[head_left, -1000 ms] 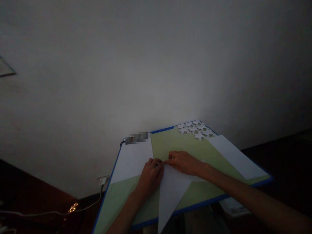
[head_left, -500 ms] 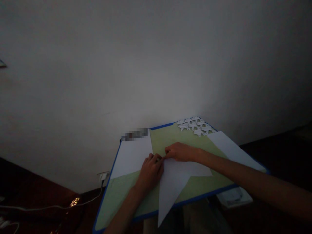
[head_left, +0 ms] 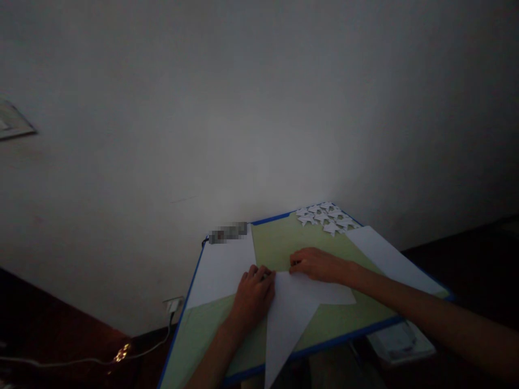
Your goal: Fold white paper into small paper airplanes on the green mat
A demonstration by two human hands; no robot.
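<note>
A folded sheet of white paper (head_left: 290, 313) lies on the green tabletop, one pointed end hanging past the front edge. My left hand (head_left: 255, 294) presses on its upper left corner with curled fingers, closed on the paper there. Along the top fold, a little to the right, my right hand (head_left: 314, 265) pinches the paper's edge between thumb and fingers. A gap of bare fold shows between the two hands. The fingertips are dark and partly hidden.
Several white paper stars (head_left: 324, 216) cluster at the table's far right corner. White sheets (head_left: 221, 270) lie at the left, and another sheet (head_left: 397, 262) at the right. A blurred-out object (head_left: 227, 232) sits at the back left. A cable (head_left: 154, 341) runs to a wall socket.
My right hand has moved to the right along the top fold, away from my left hand, which stays at the corner. The camera view has shifted slightly.
</note>
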